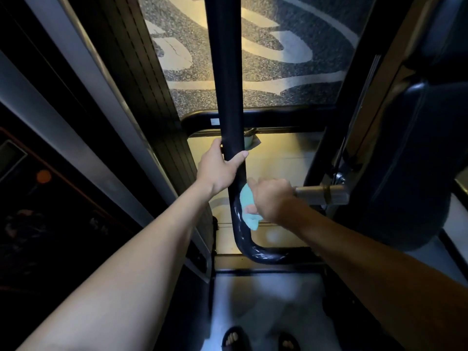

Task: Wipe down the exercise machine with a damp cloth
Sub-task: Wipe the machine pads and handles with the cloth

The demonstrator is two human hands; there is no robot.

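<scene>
Gym floor seen from above: dark curved steel frame tube of the exercise machine point(225, 72), rigid, glossy, likely slick where wet, running down to a bend near the speckled patterned floor point(266, 79). Left hand point(220, 168) wrapped around the tube above, thumb across the front, steadying. Right hand point(272, 198) curled round a small bunched turquoise cloth point(249, 207), soft and light, pressed against the tube just above the bend; best held wadded in the palm.

left hand point(219, 168) gripping bar point(226, 72), right hand point(272, 198) pressing cloth point(248, 206)
</scene>
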